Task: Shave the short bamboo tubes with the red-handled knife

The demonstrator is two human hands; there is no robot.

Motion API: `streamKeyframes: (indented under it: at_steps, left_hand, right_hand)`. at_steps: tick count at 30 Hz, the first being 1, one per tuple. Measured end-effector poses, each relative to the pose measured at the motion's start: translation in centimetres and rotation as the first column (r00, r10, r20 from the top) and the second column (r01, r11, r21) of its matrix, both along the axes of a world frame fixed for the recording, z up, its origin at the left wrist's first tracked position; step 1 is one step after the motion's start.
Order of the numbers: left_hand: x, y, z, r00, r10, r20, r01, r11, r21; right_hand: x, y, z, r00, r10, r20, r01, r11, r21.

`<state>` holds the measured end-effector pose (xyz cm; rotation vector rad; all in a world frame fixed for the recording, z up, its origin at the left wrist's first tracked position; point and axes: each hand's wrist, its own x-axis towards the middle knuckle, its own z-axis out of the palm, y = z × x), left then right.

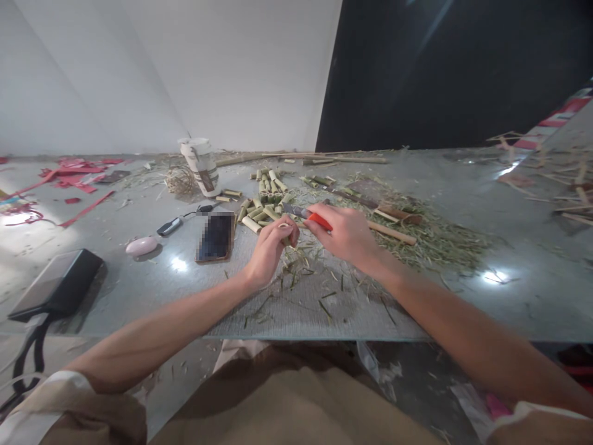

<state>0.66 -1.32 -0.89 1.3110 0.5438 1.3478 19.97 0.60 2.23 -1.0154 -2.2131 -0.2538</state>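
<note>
Knife (320, 220), orange-handled, partly hidden by right hand (346, 232), fingers clamped round it; left hand (272, 244) clamped on mostly covered stalk piece (288, 241).

On the counter (139, 284): phone (215, 237), left of the left hand (271, 250); cup (204, 168), behind the phone; stem pieces (262, 210), behind the left hand; shavings (449, 244), heaped right of the right hand (346, 233).
</note>
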Motion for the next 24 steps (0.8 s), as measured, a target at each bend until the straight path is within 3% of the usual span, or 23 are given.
streamKeyframes:
  at_steps: [24]
  left_hand:
    - [-0.19, -0.38, 0.34, 0.998, 0.05, -0.048, -0.05, 0.999, 0.005]
  right_hand:
    - [0.0, -0.04, 0.04, 1.0, 0.011, -0.002, -0.012, 1.0, -0.014]
